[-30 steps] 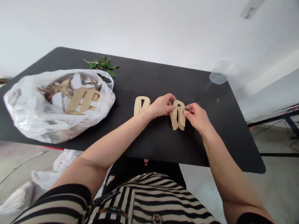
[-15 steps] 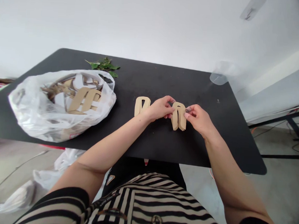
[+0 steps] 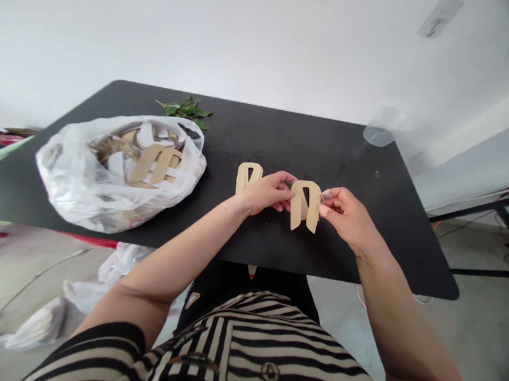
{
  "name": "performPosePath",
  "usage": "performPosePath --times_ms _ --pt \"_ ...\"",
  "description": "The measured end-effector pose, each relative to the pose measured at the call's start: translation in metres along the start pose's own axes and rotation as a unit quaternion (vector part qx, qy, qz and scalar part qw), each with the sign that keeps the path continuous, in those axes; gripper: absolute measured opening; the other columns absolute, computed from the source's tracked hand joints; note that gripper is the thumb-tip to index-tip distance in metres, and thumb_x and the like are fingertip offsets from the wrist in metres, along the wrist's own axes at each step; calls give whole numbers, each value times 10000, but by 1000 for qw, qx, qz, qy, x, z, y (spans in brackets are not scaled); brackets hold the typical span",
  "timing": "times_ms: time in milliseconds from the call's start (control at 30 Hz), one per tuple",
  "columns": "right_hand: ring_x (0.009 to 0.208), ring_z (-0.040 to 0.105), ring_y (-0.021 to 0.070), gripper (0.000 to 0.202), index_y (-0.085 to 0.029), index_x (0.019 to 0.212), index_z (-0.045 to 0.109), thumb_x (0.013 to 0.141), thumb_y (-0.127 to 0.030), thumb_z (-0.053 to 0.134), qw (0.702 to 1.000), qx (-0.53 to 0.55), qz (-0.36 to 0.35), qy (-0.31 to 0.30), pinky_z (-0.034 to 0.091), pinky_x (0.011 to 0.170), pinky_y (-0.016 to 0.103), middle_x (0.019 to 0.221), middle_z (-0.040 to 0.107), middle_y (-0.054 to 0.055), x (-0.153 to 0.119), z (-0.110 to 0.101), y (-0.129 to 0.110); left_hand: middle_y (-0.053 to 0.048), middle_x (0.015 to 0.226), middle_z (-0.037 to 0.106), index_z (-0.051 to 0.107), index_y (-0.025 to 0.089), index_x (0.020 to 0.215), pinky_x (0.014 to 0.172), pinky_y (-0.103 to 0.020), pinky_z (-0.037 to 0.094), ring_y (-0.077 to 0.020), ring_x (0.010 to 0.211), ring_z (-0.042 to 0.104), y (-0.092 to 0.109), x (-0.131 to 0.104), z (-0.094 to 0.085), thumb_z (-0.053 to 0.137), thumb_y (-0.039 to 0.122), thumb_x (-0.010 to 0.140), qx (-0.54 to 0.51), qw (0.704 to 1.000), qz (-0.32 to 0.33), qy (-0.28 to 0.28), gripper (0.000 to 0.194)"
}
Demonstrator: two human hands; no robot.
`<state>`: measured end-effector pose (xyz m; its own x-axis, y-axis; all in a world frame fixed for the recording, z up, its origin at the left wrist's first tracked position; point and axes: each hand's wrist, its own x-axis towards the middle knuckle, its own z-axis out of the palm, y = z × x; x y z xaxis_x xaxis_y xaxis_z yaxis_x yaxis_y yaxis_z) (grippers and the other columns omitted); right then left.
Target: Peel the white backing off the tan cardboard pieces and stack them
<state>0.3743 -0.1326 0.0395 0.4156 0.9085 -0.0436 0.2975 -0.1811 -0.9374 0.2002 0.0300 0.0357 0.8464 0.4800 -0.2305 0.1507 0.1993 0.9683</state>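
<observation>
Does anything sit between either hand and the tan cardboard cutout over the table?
Nothing visible does. The left hand and right hand pinch the cardboard cutout directly from opposite sides, above the black table. A second cutout lies apart, beyond the left hand.

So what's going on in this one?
A person in a striped top sits at a black table and holds a tan cardboard cutout between both hands: the left hand pinches its left edge, the right hand its right edge. A second, similar cutout lies on the table just behind the left hand. To the left sits a clear plastic bag full of cardboard pieces, with some green leaves behind it.
</observation>
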Motion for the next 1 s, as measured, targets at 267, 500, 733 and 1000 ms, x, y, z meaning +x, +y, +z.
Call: performPosePath --times_ms 267,500,733,1000 --pt "916 743 235 197 -279 1074 598 883 -319 624 992 -118 4 -42 575 878 426 990 764 38 -43 43 2 41 689 633 572 192 1190 521 -207 507 -122 616 657 -26 -62 -17 638 220 879 117 992 7 38 320" --pt "950 725 241 195 -281 1078 681 939 -367 576 975 -218 21 29 573 888 426 1110 756 54 -63 24 19 45 744 640 555 231 1238 507 -226 520 -145 658 686 -38 -94 -31 626 256 860 141 985 -33 97 385" --pt "1031 698 264 349 -267 1227 716 976 -354 490 943 -326 -27 68 540 933 449 1144 726 68 -41 -2 34 47 757 630 548 231 1256 503 -222 506 -138 647 682 -42 -95 -33 627 260 862 120 987 -25 99 403" --pt "943 696 252 332 -260 1193 720 947 -364 523 938 -339 -3 79 551 860 434 1167 717 77 -28 2 38 49 776 609 539 221 1273 511 -213 501 -123 645 678 -46 -94 -35 621 245 875 96 990 -24 96 407"
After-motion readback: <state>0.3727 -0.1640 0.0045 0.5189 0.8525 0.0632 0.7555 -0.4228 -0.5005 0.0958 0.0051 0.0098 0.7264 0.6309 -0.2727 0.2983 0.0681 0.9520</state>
